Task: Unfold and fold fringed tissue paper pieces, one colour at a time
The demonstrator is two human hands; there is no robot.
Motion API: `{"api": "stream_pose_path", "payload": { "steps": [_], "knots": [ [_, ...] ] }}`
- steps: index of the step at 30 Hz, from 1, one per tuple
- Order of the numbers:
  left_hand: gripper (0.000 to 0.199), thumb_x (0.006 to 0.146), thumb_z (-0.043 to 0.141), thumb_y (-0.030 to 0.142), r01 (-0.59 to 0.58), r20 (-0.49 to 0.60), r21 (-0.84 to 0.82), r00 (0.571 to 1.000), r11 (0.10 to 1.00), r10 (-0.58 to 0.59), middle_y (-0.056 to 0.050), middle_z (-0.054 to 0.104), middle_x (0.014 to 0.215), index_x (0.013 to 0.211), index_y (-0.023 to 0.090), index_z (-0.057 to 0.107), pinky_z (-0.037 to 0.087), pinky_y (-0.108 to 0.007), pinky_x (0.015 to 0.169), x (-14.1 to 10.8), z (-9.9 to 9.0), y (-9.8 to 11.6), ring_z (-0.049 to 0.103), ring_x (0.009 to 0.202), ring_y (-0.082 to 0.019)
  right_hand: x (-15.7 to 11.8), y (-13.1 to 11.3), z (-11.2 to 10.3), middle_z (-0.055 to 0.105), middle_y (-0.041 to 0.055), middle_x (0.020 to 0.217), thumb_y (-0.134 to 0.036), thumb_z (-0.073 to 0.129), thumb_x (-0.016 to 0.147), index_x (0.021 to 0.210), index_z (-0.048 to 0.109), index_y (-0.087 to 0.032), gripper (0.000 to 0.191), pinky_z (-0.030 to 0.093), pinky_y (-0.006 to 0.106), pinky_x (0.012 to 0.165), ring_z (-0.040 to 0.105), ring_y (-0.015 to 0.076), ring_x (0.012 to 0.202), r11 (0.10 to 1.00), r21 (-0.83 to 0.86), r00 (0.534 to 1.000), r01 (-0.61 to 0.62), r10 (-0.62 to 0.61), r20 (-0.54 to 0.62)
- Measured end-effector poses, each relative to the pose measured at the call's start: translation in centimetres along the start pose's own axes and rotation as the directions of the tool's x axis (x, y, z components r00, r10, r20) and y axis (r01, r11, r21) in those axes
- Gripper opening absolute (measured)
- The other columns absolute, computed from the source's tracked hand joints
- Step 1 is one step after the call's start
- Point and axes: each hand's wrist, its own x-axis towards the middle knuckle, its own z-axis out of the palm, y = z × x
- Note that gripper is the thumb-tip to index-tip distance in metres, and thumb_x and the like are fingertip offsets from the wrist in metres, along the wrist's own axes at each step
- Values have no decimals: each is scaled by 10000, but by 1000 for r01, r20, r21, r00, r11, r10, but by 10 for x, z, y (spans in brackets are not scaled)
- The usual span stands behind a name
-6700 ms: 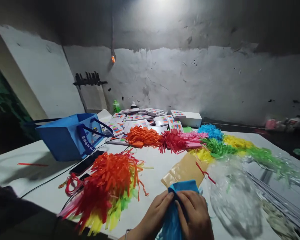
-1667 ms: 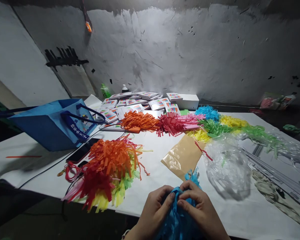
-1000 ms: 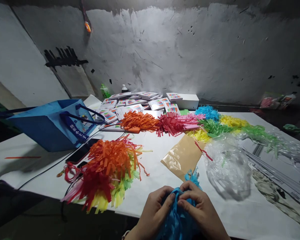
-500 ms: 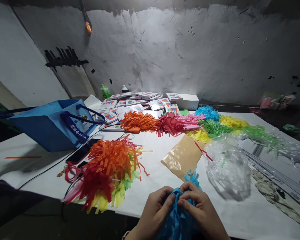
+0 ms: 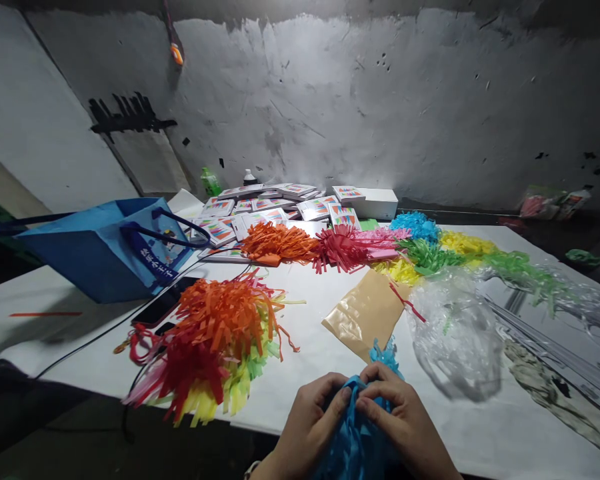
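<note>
At the table's near edge, my left hand (image 5: 314, 415) and my right hand (image 5: 399, 408) pinch a blue tissue-paper tassel (image 5: 356, 440) between thumbs and fingers. Its strips hang below the hands, and a fringed blue end (image 5: 387, 355) pokes out beyond the right fingers onto the table. The exact spot held is hidden by the fingertips. Just past the hands lies a tan plastic envelope (image 5: 363, 313) with a thin twisted red strip (image 5: 407, 301) across its corner. To the left, a heap of tassels (image 5: 220, 327) in orange, red, yellow and green spills over the edge.
A blue gift bag (image 5: 100, 253) leans at left near a phone (image 5: 163, 310) and black cable (image 5: 93, 333). Several flat printed packs (image 5: 265, 203) pile up at the back. Tassel bunches (image 5: 280, 243) run across the middle. On the right sit a crumpled clear bag (image 5: 457, 340) and grey gloves (image 5: 550, 390).
</note>
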Motion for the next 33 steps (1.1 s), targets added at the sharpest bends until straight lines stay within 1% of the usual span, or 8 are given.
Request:
{"api": "stream_pose_path", "payload": {
  "steps": [18,21,24,26,28,30,31,33],
  "knots": [
    [394,964,520,493,5,-2,11,1000,1000,-5,-60,701,825,925,154,718,474,-250,700,-1,1,0,610,774,-186,-1,-5,-1,586,29,964,-454,645,889,726,703,-228,284,453,275,857,604,188,959,999,-33,1000,15,-15,-13],
    [374,971,517,473,-14,-1,26,1000,1000,14,-63,712,848,949,159,720,484,-252,715,-2,1,-1,623,792,-189,-2,-5,2,588,31,972,-405,623,895,725,669,-221,255,450,279,870,609,189,971,996,-88,999,14,-17,-28],
    [341,982,507,442,-44,2,55,999,998,44,-61,721,866,980,170,712,497,-252,732,-2,1,-3,643,802,-189,-4,-2,9,596,30,953,-302,573,897,707,593,-215,210,457,292,848,614,189,953,966,-251,993,53,-78,-89],
    [314,990,496,414,-60,2,87,998,994,60,-65,732,899,994,178,704,509,-255,763,-2,1,-4,667,832,-192,-5,2,13,604,26,933,-206,555,872,720,553,-218,152,449,310,832,609,190,931,879,-460,955,129,-235,-183],
    [278,994,488,373,-79,-7,148,997,986,81,-68,742,928,996,188,696,517,-255,791,-2,0,-5,687,861,-195,-6,7,14,616,19,910,-118,558,840,774,540,-222,124,415,355,886,607,188,897,692,-689,845,217,-487,-223],
    [237,990,489,322,-120,-18,230,992,966,127,-64,748,924,990,199,691,524,-248,786,-2,-1,-6,698,856,-191,-6,9,12,629,18,898,-60,566,826,843,534,-219,164,367,403,948,613,185,868,484,-835,726,262,-668,-160],
    [218,986,490,295,-146,-19,268,987,952,157,-60,750,918,991,204,688,528,-244,779,-2,-2,-7,702,848,-188,-7,9,11,635,21,895,-45,568,828,866,527,-217,181,355,417,960,617,184,856,410,-871,697,271,-707,-116],
    [196,978,490,253,-196,-19,324,977,925,214,-55,753,911,1000,211,681,537,-238,766,-2,-2,-7,709,837,-184,-8,8,9,646,33,908,-39,560,844,913,520,-215,193,375,412,941,625,190,863,357,-894,698,271,-712,-73]
  ]
}}
